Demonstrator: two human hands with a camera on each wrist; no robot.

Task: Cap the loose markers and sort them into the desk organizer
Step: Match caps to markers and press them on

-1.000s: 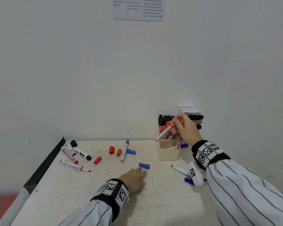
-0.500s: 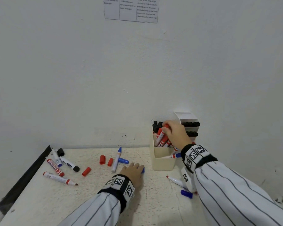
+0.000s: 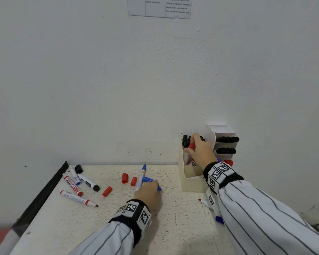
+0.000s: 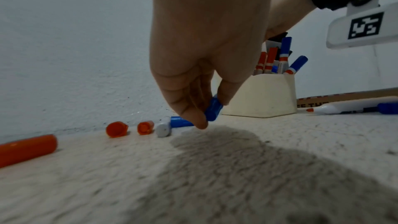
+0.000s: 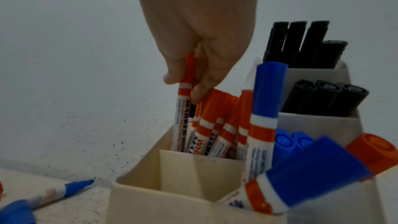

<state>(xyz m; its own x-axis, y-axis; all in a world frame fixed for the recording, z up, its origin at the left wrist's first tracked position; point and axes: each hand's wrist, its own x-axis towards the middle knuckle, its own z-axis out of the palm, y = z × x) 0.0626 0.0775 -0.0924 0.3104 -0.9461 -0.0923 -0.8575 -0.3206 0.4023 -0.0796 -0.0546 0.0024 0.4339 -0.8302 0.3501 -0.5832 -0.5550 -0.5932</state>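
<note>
From where I stand, the right sleeve (image 3: pixel 265 214) covers most of a marker on the bench (image 3: pixel 175 227); only its red tip (image 3: pixel 199 200) and a blue end (image 3: pixel 219 219) poke out. The left hand (image 3: pixel 147 193) hides most of the blue cap (image 3: pixel 159 188) it pinches. The wall notice (image 3: pixel 158 6) is cut off at the top, its print too small to read. The wrist views blur toward the bottom.
</note>
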